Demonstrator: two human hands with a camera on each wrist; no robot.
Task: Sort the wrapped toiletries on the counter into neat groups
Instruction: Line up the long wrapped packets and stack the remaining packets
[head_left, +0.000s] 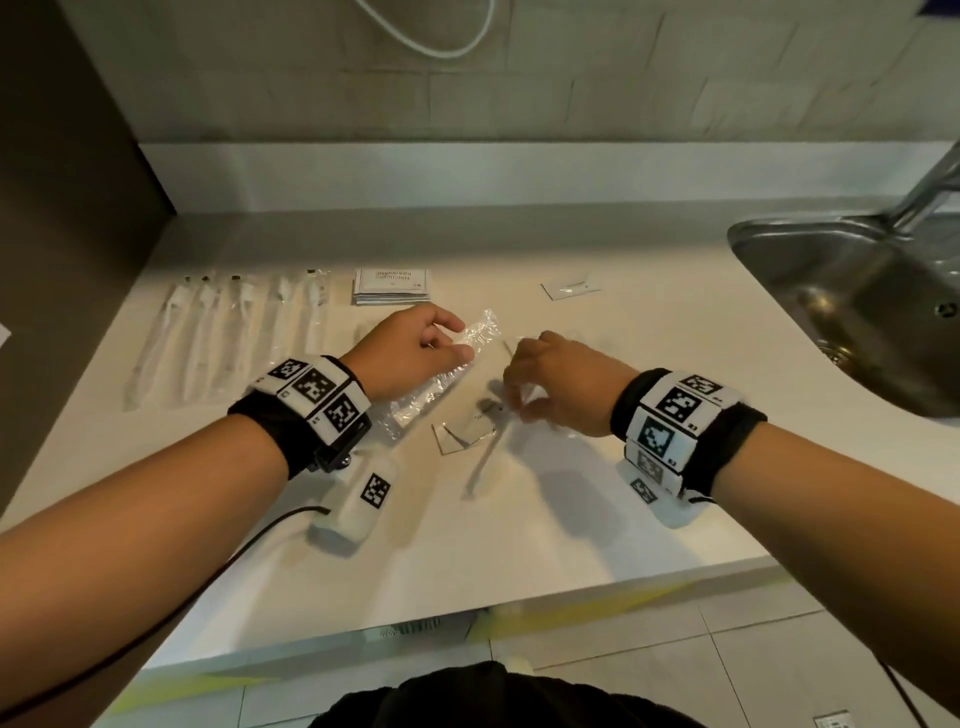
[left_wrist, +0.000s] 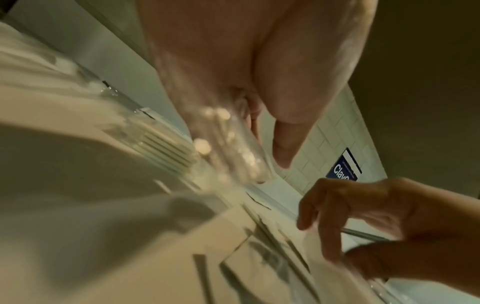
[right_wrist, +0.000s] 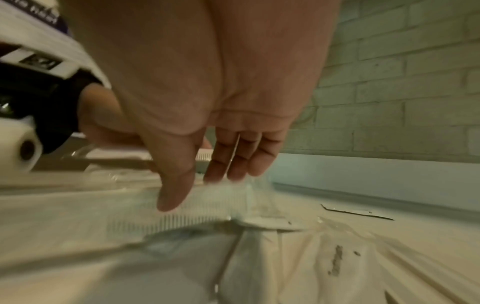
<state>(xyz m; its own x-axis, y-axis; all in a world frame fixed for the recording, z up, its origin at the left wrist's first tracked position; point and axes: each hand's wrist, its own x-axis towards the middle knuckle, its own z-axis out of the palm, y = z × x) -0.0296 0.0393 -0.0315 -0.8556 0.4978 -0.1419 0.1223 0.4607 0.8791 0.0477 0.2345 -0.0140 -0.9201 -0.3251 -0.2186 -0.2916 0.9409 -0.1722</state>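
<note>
My left hand (head_left: 457, 338) pinches a crinkly clear packet (head_left: 441, 379) that slants over the white counter (head_left: 519, 530). The left wrist view shows pale round-tipped sticks inside that packet (left_wrist: 221, 144), under my thumb (left_wrist: 283, 144). My right hand (head_left: 519, 387), blurred, pinches a clear-wrapped white comb (right_wrist: 207, 203) between thumb (right_wrist: 171, 197) and fingers, low over the counter. Flat paper packets (head_left: 462, 428) lie beneath both hands. Several wrapped toothbrushes (head_left: 234, 332) lie in a row at the left, and a stack of shampoo sachets (head_left: 392, 286) sits beside them.
One small flat sachet (head_left: 569, 288) lies alone toward the back wall. A steel sink (head_left: 857, 306) with its tap (head_left: 930, 182) takes up the right end of the counter. A dark cabinet side (head_left: 67, 208) bounds the left. The counter's front edge (head_left: 467, 608) is near me.
</note>
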